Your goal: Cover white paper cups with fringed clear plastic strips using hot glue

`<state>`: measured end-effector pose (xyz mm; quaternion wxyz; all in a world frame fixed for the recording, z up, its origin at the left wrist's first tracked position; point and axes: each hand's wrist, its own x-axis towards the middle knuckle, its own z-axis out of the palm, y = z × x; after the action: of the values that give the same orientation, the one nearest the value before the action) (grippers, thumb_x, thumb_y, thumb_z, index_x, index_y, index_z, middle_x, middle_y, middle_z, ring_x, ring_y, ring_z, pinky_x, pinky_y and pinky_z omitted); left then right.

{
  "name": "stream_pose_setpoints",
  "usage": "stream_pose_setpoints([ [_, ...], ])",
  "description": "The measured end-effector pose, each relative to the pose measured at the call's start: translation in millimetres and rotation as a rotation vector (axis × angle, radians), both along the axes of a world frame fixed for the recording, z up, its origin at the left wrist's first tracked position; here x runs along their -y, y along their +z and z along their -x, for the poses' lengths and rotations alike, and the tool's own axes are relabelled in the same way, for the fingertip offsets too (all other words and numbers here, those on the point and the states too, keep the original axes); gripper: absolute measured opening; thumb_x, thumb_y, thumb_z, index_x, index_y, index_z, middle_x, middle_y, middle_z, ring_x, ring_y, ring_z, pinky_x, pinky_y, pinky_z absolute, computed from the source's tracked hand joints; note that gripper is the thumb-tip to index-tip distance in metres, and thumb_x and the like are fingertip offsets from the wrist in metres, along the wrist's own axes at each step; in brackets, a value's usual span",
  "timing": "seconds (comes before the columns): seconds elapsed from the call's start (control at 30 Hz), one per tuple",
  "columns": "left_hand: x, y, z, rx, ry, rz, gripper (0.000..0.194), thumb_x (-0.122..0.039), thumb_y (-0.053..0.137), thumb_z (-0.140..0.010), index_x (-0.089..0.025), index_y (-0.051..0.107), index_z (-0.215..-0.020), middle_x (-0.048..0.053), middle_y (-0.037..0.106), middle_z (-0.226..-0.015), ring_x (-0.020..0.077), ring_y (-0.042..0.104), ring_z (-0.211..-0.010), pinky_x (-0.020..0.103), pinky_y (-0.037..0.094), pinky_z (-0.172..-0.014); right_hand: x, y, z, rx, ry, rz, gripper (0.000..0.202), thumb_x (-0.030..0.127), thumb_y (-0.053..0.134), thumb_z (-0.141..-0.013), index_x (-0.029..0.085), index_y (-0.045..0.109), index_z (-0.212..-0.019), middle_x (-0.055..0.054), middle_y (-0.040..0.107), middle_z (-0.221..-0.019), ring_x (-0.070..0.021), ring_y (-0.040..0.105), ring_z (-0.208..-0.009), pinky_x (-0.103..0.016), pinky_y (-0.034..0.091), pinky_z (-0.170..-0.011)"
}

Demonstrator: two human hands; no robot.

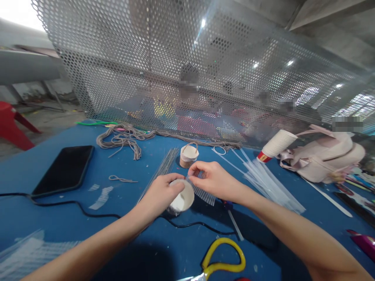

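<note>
My left hand is closed on a white paper cup, its thumb over the rim and the cup tipped so that its inside faces me. Close to the rim, my right hand pinches the end of a pale, see-through ribbed strip, which trails down to the right. Just beyond both hands stands a small basket with a brown lower part, a white upper part and a looped handle. The strip's contact with the cup is hidden by my fingers.
Thin wires and grey cord lie beyond my left hand. A phone is at left. Clear sticks, stacked paper cups and a pink backpack are at right. Yellow-handled scissors and a black cable lie nearer.
</note>
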<state>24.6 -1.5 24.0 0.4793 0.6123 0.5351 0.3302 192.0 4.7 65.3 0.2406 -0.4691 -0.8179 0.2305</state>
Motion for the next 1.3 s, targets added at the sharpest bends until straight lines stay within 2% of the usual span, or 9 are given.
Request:
stream_pose_setpoints([
  [0.2,0.3,-1.7,1.8,-0.068,-0.025,-0.043,0.034,-0.032,0.054,-0.065,-0.016,0.071,-0.089,0.002,0.069,-0.073,0.0190,0.058,-0.064,0.025,0.042,-0.055,-0.9,-2.2,-0.7,-0.002,0.004,-0.008,0.008,0.012,0.057,-0.077,0.018,0.062,-0.078,0.001,0.064,-0.075,-0.0099,0.055,-0.064,-0.022,0.040,-0.061],
  [0.43,2.0,2.4,2.7,-0.054,-0.053,-0.073,0.034,-0.038,0.054,-0.067,-0.015,0.072,-0.084,0.002,0.070,-0.072,0.0201,0.060,-0.066,0.026,0.043,-0.058,-0.1,0.2,1.9,-0.006,0.008,-0.003,0.008,0.012,0.056,-0.077,0.018,0.062,-0.078,0.002,0.064,-0.074,-0.0103,0.056,-0.064,-0.024,0.041,-0.063],
  [0.63,0.1,-3.1,4.0,-0.051,-0.057,-0.105,0.034,-0.038,0.053,-0.069,-0.016,0.072,-0.086,0.002,0.071,-0.074,0.0198,0.060,-0.067,0.026,0.043,-0.059,0.0,0.0,4.2,-0.004,0.014,-0.003,0.007,0.013,0.057,-0.077,0.017,0.062,-0.078,0.001,0.064,-0.074,-0.0104,0.056,-0.064,-0.023,0.041,-0.062],
  [0.87,-0.9,-6.9,4.8,-0.048,-0.075,-0.095,0.032,-0.038,0.052,-0.072,-0.016,0.071,-0.086,0.002,0.069,-0.075,0.0189,0.058,-0.067,0.024,0.041,-0.057,0.1,1.9,2.9,0.014,0.016,0.004,0.007,0.013,0.057,-0.077,0.017,0.062,-0.078,0.001,0.065,-0.075,-0.0110,0.056,-0.066,-0.023,0.041,-0.062],
  [1.3,0.1,-4.9,3.9,-0.021,-0.071,-0.077,0.031,-0.039,0.052,-0.073,-0.016,0.070,-0.080,0.002,0.067,-0.070,0.0179,0.056,-0.063,0.024,0.039,-0.053,0.3,5.4,4.2,0.041,0.019,0.012,0.010,0.010,0.055,-0.076,0.017,0.061,-0.078,0.001,0.064,-0.075,-0.0104,0.055,-0.065,-0.023,0.040,-0.062],
])
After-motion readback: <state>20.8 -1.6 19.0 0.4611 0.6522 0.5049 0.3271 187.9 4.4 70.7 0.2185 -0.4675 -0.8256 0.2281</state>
